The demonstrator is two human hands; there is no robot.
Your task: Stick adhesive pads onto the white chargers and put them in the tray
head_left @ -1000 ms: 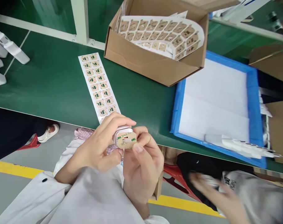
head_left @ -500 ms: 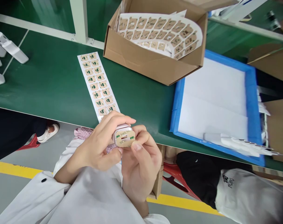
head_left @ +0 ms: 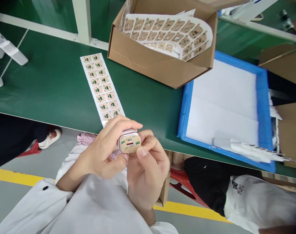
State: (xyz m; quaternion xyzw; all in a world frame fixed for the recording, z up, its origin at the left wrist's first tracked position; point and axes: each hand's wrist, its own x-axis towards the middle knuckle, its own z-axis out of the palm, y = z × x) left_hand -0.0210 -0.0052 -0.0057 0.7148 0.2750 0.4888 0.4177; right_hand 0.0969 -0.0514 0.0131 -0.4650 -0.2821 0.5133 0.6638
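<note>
A small white part (head_left: 121,136) with rounded corners is in my left hand (head_left: 102,152), its fingers wrapped round the far side and the thumb below. On its end face lies a tan 3M adhesive piece (head_left: 130,148) with green print and a slot in the middle. My right hand (head_left: 148,162) pinches the right edge of that adhesive piece between thumb and index finger. Just beyond my left hand, a white sheet (head_left: 102,86) bears two columns of similar tan stickers on the green table; its near end is hidden behind my fingers.
A cardboard box (head_left: 150,66) full of sticker sheets stands at the back. Right of it is a blue tray (head_left: 185,113) with white parts (head_left: 250,151) at its near edge. More white parts (head_left: 10,48) lie far left. A person sits at lower right; another's leg shows left.
The adhesive piece now sits flatter and more squarely on the end face of the white part. Both hands have hardly moved.
</note>
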